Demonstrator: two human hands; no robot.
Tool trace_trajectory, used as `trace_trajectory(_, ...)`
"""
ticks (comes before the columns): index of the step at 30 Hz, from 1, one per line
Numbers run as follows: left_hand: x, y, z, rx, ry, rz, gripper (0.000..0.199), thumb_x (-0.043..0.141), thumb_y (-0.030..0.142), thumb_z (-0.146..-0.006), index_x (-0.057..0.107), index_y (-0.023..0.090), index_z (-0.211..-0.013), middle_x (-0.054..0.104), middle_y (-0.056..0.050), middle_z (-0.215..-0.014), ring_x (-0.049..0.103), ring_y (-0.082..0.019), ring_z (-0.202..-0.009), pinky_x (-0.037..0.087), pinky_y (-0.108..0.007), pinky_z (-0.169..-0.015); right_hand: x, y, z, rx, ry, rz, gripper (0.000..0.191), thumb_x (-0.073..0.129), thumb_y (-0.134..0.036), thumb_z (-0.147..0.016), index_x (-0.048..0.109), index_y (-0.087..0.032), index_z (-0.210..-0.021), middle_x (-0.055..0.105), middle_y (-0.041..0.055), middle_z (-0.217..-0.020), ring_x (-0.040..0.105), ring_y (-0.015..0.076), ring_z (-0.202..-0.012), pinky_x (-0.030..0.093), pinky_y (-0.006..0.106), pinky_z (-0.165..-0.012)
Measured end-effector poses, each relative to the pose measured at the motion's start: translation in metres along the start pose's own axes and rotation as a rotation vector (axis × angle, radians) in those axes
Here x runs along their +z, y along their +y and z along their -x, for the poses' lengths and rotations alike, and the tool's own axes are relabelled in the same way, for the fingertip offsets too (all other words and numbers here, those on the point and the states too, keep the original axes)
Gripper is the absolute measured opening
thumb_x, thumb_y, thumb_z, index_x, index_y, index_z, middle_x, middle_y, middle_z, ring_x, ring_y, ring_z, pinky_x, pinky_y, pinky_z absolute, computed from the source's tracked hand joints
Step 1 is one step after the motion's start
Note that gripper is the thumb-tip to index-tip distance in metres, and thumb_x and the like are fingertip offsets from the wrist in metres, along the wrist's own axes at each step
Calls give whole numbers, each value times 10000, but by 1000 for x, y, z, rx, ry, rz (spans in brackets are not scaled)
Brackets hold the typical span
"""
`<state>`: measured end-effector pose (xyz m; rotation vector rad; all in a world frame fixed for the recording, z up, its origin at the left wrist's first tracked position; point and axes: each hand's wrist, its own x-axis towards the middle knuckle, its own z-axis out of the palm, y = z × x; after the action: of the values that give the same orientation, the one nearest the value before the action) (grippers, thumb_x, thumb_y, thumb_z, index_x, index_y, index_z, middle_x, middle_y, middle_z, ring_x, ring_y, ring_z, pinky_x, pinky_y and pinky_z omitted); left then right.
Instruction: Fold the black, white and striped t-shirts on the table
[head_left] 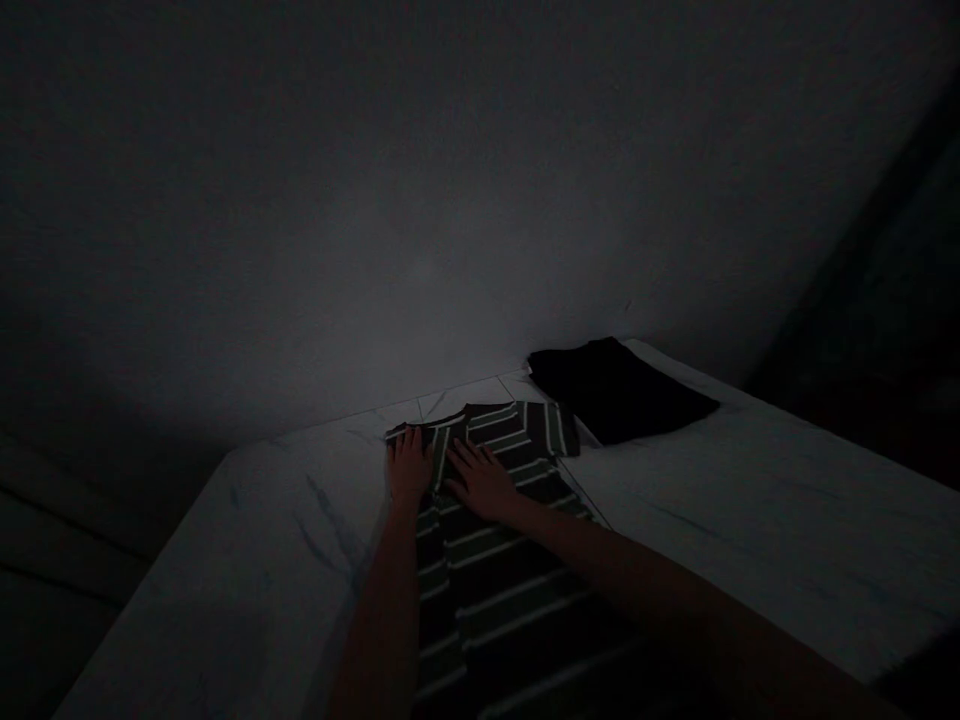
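Note:
A short-sleeved striped T-shirt [510, 590], dark with pale and greenish bands, lies spread on a white marble-patterned table [285, 560]. My left hand [409, 466] rests flat with fingers apart on its left sleeve and shoulder. Lower on the chest, to the right, my right hand [480, 480] lies with fingers stretched over the cloth. A fold or crease runs down the left part of the shirt. The shirt's lower end fades into darkness near my body, partly behind my right forearm.
A folded black cloth [619, 390] lies on the table at the back right, close to the shirt's right sleeve. Behind the table rises a plain grey wall [420, 230]. The table's left edge slopes down toward me. The scene is very dim.

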<state>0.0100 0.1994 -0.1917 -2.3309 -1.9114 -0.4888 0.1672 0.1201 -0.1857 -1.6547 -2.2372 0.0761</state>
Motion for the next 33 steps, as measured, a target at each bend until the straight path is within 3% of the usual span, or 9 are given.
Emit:
trace_trajectory(6,-7,2,-4,5,-68,-58,567,395,421,-997,419,180,-1509,352,-158,-1584,354,-336,-1448,273,-532,-1184,-35,33,91,160,-21,-18,659,459,-507,-985,402,-123,-1518,263,170,-1608,247,317,-1491,181,516,-1219)
trace_trajectory(12,-14,5,-6,60,-93,-127,520,375,401,-1002,492,192,-1464,366,-176,-1574,359,-323,-1444,290,-520,-1174,-64,30,193,-70,-91,-192,735,589,-505,-926,334,-220,-1554,224,128,-1629,192,299,-1509,152,535,-1225)
trace_trajectory(15,-23,11,-5,63,-113,-164,499,362,378,-1005,500,214,-1456,384,-177,-1562,368,-321,-1439,346,-524,-1137,-71,26,232,-74,-90,-257,726,653,-427,-893,365,-263,-1539,271,113,-1619,244,305,-1494,185,553,-1215)
trace_trajectory(18,-39,29,-6,23,-172,-182,498,407,345,-981,508,192,-1444,438,-219,-1508,447,-380,-1371,422,-583,-1045,-72,23,244,49,-4,-326,628,676,-326,-856,494,-271,-1454,431,114,-1547,402,298,-1418,294,529,-1180)
trace_trajectory(21,-55,70,-11,77,-200,-158,447,452,322,-950,622,116,-1308,577,-247,-1342,571,-388,-1225,457,-563,-1000,-69,21,228,248,174,-446,457,604,-254,-867,586,-239,-1324,617,113,-1352,568,255,-1241,449,449,-1074)
trace_trajectory(26,-56,184,-11,304,-200,-50,406,412,398,-984,698,167,-1155,673,-142,-1185,607,-252,-1154,464,-351,-1005,-50,26,186,521,431,-387,438,523,-77,-794,610,-135,-1220,599,182,-1250,570,286,-1121,494,445,-990)
trace_trajectory(30,-36,263,6,280,-194,-2,521,412,535,-969,635,147,-1236,627,-173,-1238,578,-286,-1171,500,-375,-930,-38,31,184,553,436,-239,516,429,41,-768,612,-142,-1215,586,170,-1265,557,264,-1103,495,399,-962)
trace_trajectory(33,-25,293,15,161,-177,1,501,459,467,-951,578,117,-1289,567,-217,-1288,533,-343,-1202,504,-450,-904,-41,32,195,556,367,-114,491,421,62,-806,610,-135,-1214,621,151,-1195,576,245,-1031,498,362,-916)
